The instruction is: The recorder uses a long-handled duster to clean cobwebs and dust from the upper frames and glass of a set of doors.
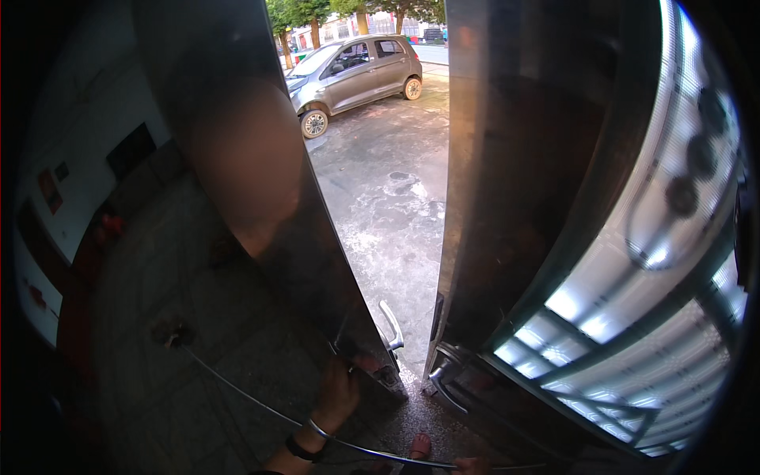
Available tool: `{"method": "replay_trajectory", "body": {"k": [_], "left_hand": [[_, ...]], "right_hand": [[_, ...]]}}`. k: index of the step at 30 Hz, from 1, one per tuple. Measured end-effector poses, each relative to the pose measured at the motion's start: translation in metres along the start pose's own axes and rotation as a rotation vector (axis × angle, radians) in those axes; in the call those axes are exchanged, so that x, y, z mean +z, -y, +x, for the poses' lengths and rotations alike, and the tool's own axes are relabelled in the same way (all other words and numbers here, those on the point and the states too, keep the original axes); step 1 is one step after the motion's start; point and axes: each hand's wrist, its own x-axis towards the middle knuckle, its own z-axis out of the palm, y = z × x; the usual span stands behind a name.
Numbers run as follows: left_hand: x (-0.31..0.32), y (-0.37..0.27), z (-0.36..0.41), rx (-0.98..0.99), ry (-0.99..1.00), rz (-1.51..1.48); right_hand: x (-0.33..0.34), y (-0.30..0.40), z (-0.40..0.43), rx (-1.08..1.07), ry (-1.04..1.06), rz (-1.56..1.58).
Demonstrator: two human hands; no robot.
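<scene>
My left hand (pixel 339 386), with a silvery bangle and a black wristband at its wrist, is curled at the inner face of the left door leaf (pixel 332 285), around what looks like its handle, mostly hidden. My right hand (pixel 472 465) is dim at the bottom edge, closed on a thin metal pole (pixel 249 396). That pole curves leftward across the view to a dark, fuzzy head (pixel 171 333). The dark right door leaf (pixel 522 178) carries a metal lever handle (pixel 446 383). Another lever handle (pixel 393 329) shows on the left leaf's outer side.
Between the leaves is a gap onto rough concrete paving (pixel 386 208), with a parked grey car (pixel 362 77) and trees beyond. A foot (pixel 421 445) stands on the speckled floor at the gap. A barred, patterned glass panel (pixel 641 344) is at right; a dim room lies at left.
</scene>
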Motion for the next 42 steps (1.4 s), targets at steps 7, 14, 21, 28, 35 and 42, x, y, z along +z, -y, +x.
{"method": "replay_trajectory", "body": {"k": [7,14,21,28,35,42], "left_hand": [[0.002,0.002,0.0,-0.038,0.007,-0.071],[-0.009,-0.007,0.014,0.192,-0.075,0.174],[-0.008,0.006,0.017,0.214,-0.052,0.154],[0.003,0.015,0.015,0.253,-0.008,0.394],[0.015,0.028,0.011,0.221,0.077,0.397],[0.021,0.026,0.015,0.252,0.045,0.349]], "right_hand": [[0.0,-0.003,0.0,-0.005,0.004,-0.002],[-0.002,-0.005,0.0,-0.007,0.001,-0.01],[0.001,-0.007,-0.001,-0.025,-0.004,-0.021],[0.004,-0.009,0.0,-0.042,-0.022,-0.029],[0.011,-0.012,-0.003,-0.076,-0.079,-0.066],[0.022,-0.026,0.001,0.025,0.15,-0.031]]}}
